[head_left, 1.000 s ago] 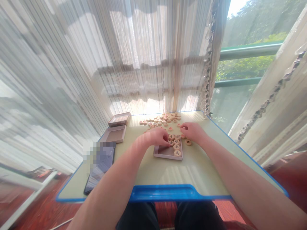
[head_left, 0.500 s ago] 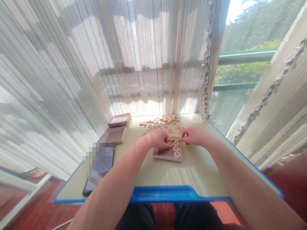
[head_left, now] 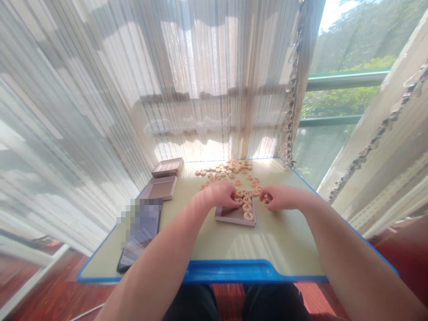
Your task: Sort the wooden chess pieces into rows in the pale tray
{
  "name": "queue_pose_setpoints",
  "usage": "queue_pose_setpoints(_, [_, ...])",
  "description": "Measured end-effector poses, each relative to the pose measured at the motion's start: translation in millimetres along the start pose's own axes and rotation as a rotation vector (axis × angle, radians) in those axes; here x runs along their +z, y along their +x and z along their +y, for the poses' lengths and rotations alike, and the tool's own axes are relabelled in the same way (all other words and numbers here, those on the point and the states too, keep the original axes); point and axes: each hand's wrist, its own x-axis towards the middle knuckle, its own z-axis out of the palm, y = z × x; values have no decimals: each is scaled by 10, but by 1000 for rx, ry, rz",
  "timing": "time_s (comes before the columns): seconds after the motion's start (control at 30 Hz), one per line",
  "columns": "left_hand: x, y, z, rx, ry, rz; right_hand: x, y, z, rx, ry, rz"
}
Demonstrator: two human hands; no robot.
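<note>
A shallow open box (head_left: 234,220) holds several round wooden Chinese chess pieces with dark characters, in two columns along its right part. My left hand (head_left: 224,194) reaches over the box, its thumb and fingers closed on a Chinese chess piece (head_left: 238,202) in the left column. Just right of the box, my right hand (head_left: 274,199) is curled around another Chinese chess piece (head_left: 266,202) on the table, thumb and finger at its edges. Several loose pieces with reddish characters (head_left: 256,193) lie close by.
Many loose pieces (head_left: 230,169) are spread at the table's far side. Two open boxes, a nearer one (head_left: 174,187) and a farther one (head_left: 167,167), stand at the left. A tablet (head_left: 140,240) lies in front of them. Blue edging (head_left: 230,269) rims the table; curtains hang behind.
My right hand has moved right and slightly nearer, from the box's right edge to the chess piece beside it. My left hand stays at the same piece in the box.
</note>
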Motion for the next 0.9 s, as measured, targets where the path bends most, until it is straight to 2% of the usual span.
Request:
queue_pose_setpoints(0.13, [-9,-4,-55,32,-63,48,2,2,-30,6,-31,19])
queue_pose_setpoints(0.27, [22,34,-150,26,-33,265,31,59,-57,-52,-32,76])
queue_pose_setpoints(0.3, [38,46,-169,26,-26,290,37,73,-65,-63,-26,95])
queue_pose_setpoints(0.47, [121,89,-221,27,23,192,69,147,-96,-52,-18,189])
queue_pose_setpoints(0.67, [138,111,-285,-4,72,220,113,229,-62,26,-84,286])
queue_pose_setpoints(0.9, [146,98,-320,-87,119,263,90,193,-38,6,-39,222])
